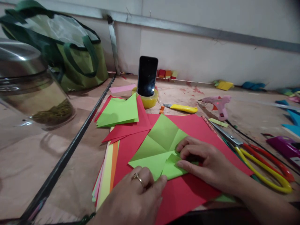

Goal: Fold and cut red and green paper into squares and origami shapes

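Observation:
A creased square of green paper (161,134) lies on a large red sheet (180,200). Its near right corner is folded in over the middle. My right hand (206,159) pinches that folded corner between thumb and fingers. At the paper's near edge, my left hand (136,193), with a ring on one finger, is closed, its thumb and curled fingers against the edge. Some of its fingertips are hidden beneath the hand. Beyond the left side of the square, more green paper (119,111) rests on red pieces (131,131).
Scissors (262,165), a pink glue gun (220,103) and a purple tool (286,148) lie to the right. A yellow cutter (184,108) lies behind the papers, near a phone (147,75) propped in a tape roll (148,101). A glass jar (30,90) and green bag (82,65) stand left.

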Demonstrator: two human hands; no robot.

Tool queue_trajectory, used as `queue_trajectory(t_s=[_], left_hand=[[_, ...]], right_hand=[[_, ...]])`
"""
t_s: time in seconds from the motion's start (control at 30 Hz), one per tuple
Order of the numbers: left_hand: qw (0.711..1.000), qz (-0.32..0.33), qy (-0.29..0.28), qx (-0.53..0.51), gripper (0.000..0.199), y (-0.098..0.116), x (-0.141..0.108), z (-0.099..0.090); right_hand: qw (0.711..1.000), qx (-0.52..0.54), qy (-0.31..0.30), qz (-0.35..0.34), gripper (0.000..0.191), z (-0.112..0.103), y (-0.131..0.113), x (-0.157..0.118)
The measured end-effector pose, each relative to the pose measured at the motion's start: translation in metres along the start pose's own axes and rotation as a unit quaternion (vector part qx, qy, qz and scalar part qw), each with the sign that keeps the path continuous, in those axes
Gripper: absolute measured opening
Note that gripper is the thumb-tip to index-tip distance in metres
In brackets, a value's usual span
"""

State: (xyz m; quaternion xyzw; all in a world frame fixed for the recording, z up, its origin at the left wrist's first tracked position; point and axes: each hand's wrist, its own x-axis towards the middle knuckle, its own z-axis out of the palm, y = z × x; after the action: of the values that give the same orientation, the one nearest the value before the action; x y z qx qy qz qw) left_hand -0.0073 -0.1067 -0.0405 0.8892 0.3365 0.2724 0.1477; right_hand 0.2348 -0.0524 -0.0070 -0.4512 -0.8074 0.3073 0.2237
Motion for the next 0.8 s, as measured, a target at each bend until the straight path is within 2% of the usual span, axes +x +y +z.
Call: queue_trajectory(t_s=[0.23, 0.53, 0.8], left_hand=[[1.000, -0.015, 0.000, 0.007, 0.035, 0.0015, -0.0009, 0.0024], [0.999, -0.024, -0.044, 0.012, 0.035, 0.0039, 0.0017, -0.0038], [0.998, -0.028, -0.056, 0.003, 0.032, 0.0051, 0.0021, -0.0062]], right_hand=[[1.000, 0.001, -0.004, 0.010, 0.017, -0.0002, -0.0004, 0.0019], [1.000, 0.014, -0.010, 0.016, 0.016, 0.0003, 0.0016, 0.0024], [1.000, 0.007, -0.011, 0.022, 0.013, -0.0002, -0.0008, 0.0031]])
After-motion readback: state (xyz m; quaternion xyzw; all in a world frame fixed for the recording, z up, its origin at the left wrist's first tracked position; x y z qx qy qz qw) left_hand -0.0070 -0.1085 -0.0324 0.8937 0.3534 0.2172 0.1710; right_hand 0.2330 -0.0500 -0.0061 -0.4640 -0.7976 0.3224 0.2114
